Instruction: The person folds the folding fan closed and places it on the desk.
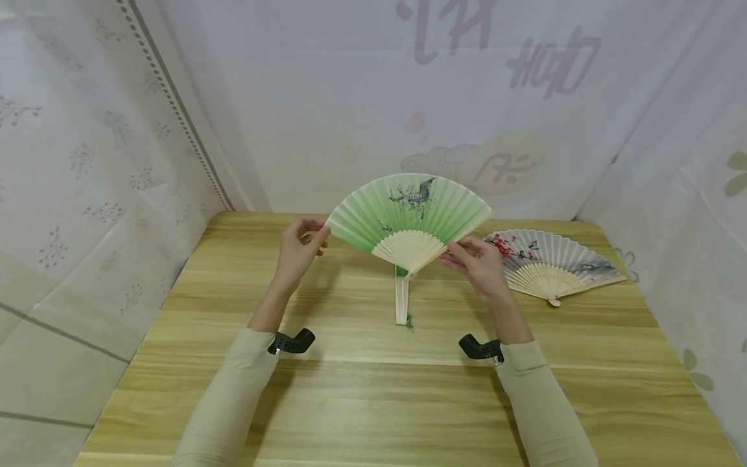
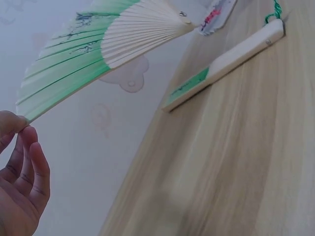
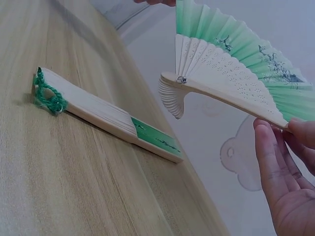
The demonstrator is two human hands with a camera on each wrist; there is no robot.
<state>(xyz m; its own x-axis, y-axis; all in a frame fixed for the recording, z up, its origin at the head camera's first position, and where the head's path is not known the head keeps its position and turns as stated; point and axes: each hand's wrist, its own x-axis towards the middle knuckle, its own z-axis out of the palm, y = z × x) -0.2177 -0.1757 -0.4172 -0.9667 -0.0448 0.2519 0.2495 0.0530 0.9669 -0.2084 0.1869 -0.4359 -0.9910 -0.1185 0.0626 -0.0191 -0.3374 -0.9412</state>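
Your left hand (image 1: 297,253) and right hand (image 1: 482,264) pinch opposite edges of spread green folding fan (image 1: 411,211), frame centre | closed fan (image 1: 402,300): just below

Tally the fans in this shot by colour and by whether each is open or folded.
Open green fan: 1
Folded green fan: 1
Open grey-and-white fan: 1
Total: 3

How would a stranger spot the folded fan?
Find the wooden table, then the green fan raised over it. Just below in the head view lies the folded fan, green cord at its near end. It alone is closed; the green fan and the grey fan at right are spread.
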